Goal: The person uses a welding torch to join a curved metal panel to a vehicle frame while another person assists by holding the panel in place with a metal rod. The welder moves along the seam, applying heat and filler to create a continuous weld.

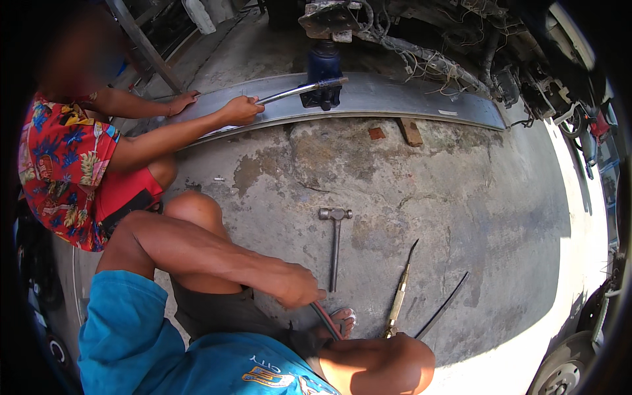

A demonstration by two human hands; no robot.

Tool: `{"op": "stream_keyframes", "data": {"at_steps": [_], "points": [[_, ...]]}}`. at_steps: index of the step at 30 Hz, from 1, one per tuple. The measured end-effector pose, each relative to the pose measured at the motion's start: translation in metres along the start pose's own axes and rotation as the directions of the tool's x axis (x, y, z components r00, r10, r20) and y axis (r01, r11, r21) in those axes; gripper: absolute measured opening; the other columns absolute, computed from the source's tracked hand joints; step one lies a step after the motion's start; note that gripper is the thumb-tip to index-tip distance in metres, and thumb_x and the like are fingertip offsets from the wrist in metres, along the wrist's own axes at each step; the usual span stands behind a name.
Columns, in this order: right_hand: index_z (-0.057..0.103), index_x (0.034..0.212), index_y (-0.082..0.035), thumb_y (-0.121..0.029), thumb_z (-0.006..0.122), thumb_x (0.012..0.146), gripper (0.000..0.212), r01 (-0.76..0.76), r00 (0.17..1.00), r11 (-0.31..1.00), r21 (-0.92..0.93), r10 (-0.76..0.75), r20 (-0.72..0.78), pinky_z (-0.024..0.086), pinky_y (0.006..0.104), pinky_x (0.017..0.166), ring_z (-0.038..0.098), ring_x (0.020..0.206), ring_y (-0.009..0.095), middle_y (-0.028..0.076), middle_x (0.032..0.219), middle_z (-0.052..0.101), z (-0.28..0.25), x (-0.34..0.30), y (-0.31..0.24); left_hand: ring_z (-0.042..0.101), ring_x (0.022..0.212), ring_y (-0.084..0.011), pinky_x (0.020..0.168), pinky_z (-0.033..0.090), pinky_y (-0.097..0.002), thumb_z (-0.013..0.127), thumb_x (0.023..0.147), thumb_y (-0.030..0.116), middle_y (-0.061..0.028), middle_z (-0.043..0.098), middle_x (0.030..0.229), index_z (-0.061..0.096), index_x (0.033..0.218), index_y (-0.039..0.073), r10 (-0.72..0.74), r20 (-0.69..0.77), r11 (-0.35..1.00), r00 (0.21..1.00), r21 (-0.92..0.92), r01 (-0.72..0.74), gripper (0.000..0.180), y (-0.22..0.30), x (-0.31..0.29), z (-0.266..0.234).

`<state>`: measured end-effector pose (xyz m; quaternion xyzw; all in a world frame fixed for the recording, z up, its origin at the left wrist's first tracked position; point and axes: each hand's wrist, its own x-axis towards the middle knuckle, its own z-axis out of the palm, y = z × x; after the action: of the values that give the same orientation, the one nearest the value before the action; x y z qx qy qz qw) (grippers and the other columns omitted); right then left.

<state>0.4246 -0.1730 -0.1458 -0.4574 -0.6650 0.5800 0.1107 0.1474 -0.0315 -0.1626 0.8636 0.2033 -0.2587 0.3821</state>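
Note:
My left hand (297,286) is closed around a red and green hose (324,320), which runs down past my lap. My right hand is not in view. Ahead of my left hand, a ball-peen hammer (336,250) lies on the concrete, its head pointing away from me. A brass-coloured torch (397,299) with a thin, dark bent tip rests to the right of my foot (343,321). Beside the torch is a slim black rod (442,305); my bent right knee (408,365) hides the lower ends of both.
At the left, a squatting co-worker (72,158) grips a metal bar (289,94) reaching a blue bottle jack (324,69) on a long metal plate (388,99). A wooden block (410,131) sits by its edge. Wired vehicle parts (434,62) hang above; a wheel (563,375) stands lower right.

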Motion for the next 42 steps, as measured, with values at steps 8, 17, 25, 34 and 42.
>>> {"op": "stream_keyframes", "data": {"at_steps": [8,17,25,34,42], "points": [[0.038,0.157,-0.004,-0.022,0.069,0.098,0.069,0.078,0.995,0.995,-0.07,-0.074,0.066,0.053,0.0436,0.1,0.062,0.118,0.028,0.018,0.136,0.059,-0.015,0.005,-0.013,0.072,0.1,-0.0479,0.082,0.057,-0.0568,0.061,0.093,0.008,-0.0315,0.073,0.097,0.056,0.121,-0.011,-0.066,-0.013,0.997,0.998,0.028,0.067,0.035,-0.02,0.019,-0.025],[0.04,0.153,-0.007,-0.013,0.068,0.1,0.061,0.591,0.513,0.664,0.457,0.128,-0.849,0.052,0.0362,0.081,0.061,0.095,0.018,0.008,0.118,0.06,-0.066,-0.003,0.05,0.071,0.107,-0.0461,0.087,0.056,-0.0557,0.064,0.091,0.01,-0.0302,0.071,0.113,0.057,0.127,-0.006,-0.267,-0.266,0.958,0.926,0.027,0.284,0.04,-0.078,0.098,-0.073],[0.055,0.126,-0.004,-0.011,0.077,0.096,0.037,0.193,0.458,0.894,0.405,0.283,-0.843,0.04,0.0265,0.038,0.051,0.048,0.01,0.003,0.077,0.06,-0.068,0.037,0.049,0.07,0.096,-0.0479,0.087,0.051,-0.0577,0.055,0.102,0.025,-0.029,0.07,0.097,0.053,0.13,-0.008,-0.411,-0.582,0.867,0.701,-0.487,0.104,0.044,-0.101,0.154,-0.079],[0.061,0.106,-0.001,-0.001,0.075,0.092,0.02,-0.064,0.609,0.817,0.574,0.488,-0.626,0.038,0.0261,0.038,0.049,0.045,0.009,0.003,0.068,0.06,-0.037,0.034,0.053,0.062,0.117,-0.0453,0.098,0.048,-0.0525,0.054,0.095,0.02,-0.0319,0.063,0.121,0.055,0.132,-0.007,-0.617,-0.584,0.709,0.528,-0.704,0.049,0.046,-0.178,0.202,-0.075],[0.061,0.111,-0.002,0.0,0.077,0.091,0.026,-0.034,0.633,0.739,0.673,0.537,-0.558,0.037,0.0266,0.037,0.049,0.045,0.009,0.004,0.07,0.062,-0.029,0.026,0.057,0.06,0.113,-0.0385,0.097,0.047,-0.0481,0.051,0.1,0.02,-0.0262,0.062,0.117,0.054,0.136,0.003,-0.571,-0.593,0.681,0.567,-0.729,-0.076,0.04,-0.162,0.199,-0.111]]}}
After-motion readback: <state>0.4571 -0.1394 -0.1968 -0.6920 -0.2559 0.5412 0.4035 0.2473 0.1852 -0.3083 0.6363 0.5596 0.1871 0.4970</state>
